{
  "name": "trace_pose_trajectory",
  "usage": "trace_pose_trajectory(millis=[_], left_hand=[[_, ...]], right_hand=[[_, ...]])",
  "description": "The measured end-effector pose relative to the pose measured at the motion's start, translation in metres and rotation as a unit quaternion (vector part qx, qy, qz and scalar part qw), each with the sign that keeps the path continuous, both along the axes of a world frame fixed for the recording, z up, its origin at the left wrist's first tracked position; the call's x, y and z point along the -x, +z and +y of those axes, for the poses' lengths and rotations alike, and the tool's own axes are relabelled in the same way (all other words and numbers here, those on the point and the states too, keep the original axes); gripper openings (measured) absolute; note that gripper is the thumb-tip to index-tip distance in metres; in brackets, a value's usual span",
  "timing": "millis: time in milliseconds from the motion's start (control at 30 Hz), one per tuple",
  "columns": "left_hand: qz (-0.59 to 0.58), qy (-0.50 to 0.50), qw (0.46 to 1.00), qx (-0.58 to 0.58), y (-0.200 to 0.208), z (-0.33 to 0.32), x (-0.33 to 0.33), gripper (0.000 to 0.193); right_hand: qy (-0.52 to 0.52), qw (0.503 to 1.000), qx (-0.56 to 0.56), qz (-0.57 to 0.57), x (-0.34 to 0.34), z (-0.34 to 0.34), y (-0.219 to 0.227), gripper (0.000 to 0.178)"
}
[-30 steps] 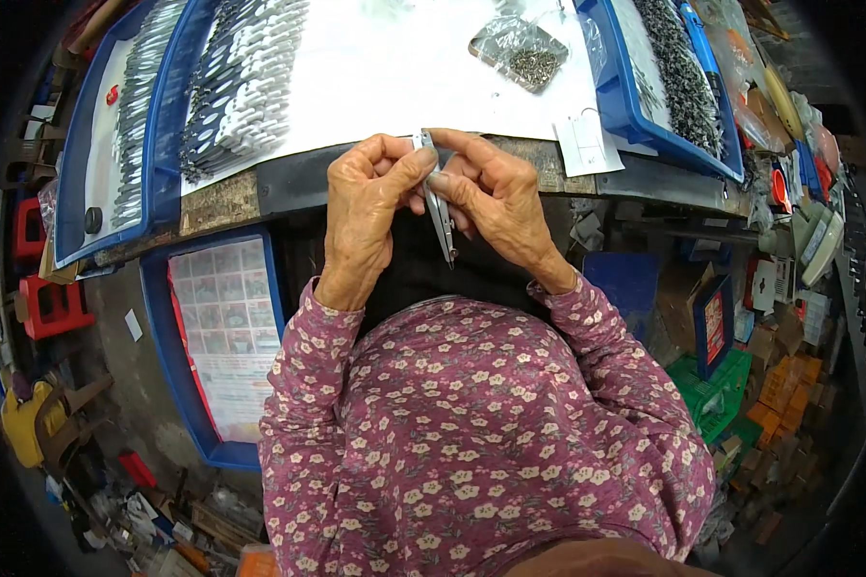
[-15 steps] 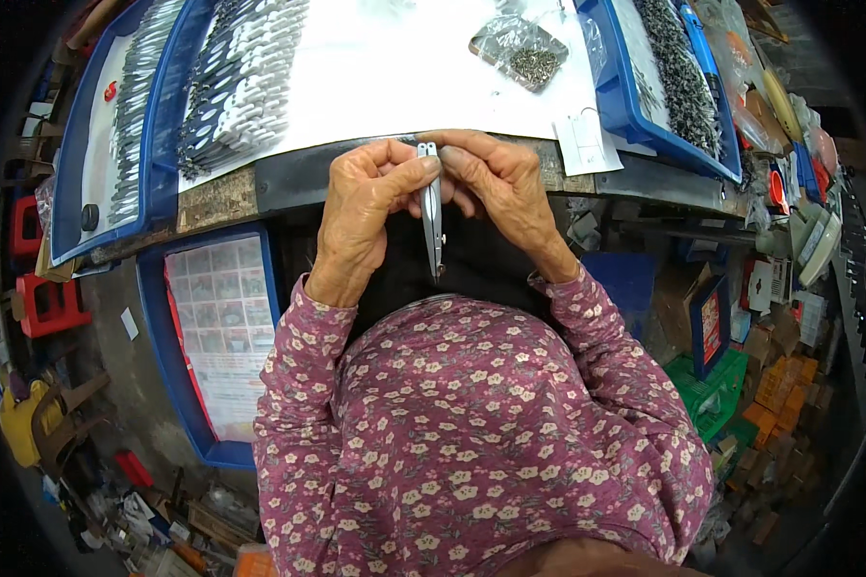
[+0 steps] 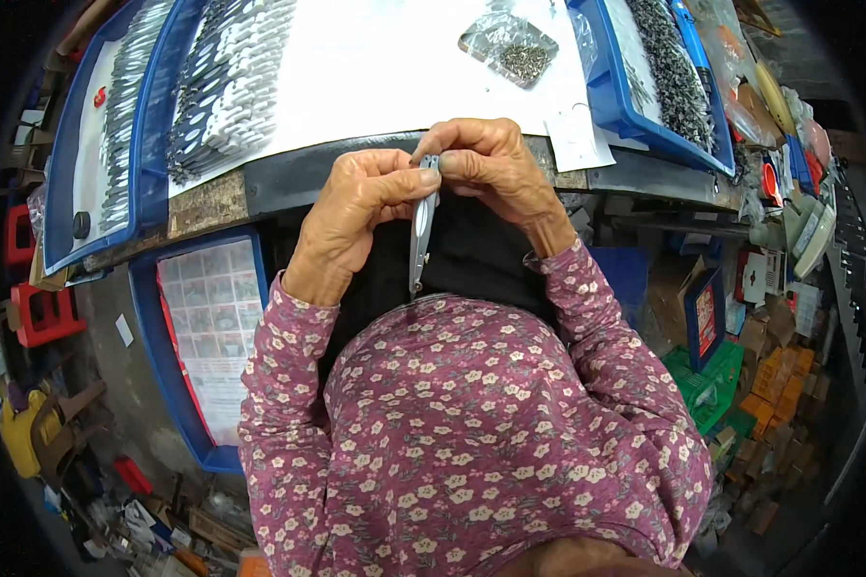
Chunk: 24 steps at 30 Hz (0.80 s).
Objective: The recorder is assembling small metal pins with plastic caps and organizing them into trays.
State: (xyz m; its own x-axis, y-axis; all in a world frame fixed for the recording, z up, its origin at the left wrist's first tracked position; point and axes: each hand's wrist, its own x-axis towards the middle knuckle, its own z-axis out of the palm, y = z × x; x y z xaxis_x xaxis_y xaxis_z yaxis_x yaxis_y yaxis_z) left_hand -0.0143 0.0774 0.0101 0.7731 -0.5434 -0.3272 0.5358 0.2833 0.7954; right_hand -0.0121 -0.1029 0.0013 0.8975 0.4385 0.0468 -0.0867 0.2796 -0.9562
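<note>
My left hand (image 3: 356,207) is closed, its thumb and bent fingers pinching the upper part of a slim grey metal tool (image 3: 420,236). The tool points down toward my body. A long pale oval runs along its middle, and a small knob sticks out near its lower tip. At the top end, two short rounded ends stand side by side. My right hand (image 3: 505,178) is closed there too, its thumb pressed on that end and its index finger bent over it. Whether a small part sits between the right fingers is hidden.
A workbench edge (image 3: 293,180) lies just beyond my hands. Rows of white and black tool parts (image 3: 231,106) lie at left beside a blue tray (image 3: 149,183). A tray of small metal pieces (image 3: 523,63), a paper tag (image 3: 579,139) and another blue tray (image 3: 625,120) stand right.
Both hands and the tool have come slightly lower, and the tool's lower tip has swung left. My right index finger is now bent higher over the top end.
</note>
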Motion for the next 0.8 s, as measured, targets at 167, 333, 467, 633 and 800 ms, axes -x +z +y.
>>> trace_pose_trajectory(millis=[167, 333, 467, 633, 800], left_hand=[[-0.038, 0.017, 0.999, -0.032, 0.002, -0.005, 0.002, 0.014], [-0.103, 0.124, 0.984, -0.076, 0.010, -0.026, 0.011, 0.017], [-0.202, 0.181, 0.955, -0.120, 0.010, -0.037, 0.016, 0.015], [-0.356, 0.203, 0.871, -0.271, 0.010, -0.042, 0.012, 0.010], [-0.423, 0.180, 0.828, -0.322, 0.012, -0.035, 0.012, 0.009]], right_hand=[[-0.054, 0.997, 0.048, 0.007, 0.003, 0.001, 0.008, 0.018], [-0.131, 0.982, 0.123, -0.056, 0.003, 0.001, 0.014, 0.015], [-0.158, 0.972, 0.145, -0.094, 0.002, 0.000, 0.022, 0.014], [-0.076, 0.981, 0.157, -0.089, -0.016, -0.014, 0.028, 0.016], [-0.131, 0.927, 0.306, -0.173, -0.090, -0.024, 0.049, 0.019]])
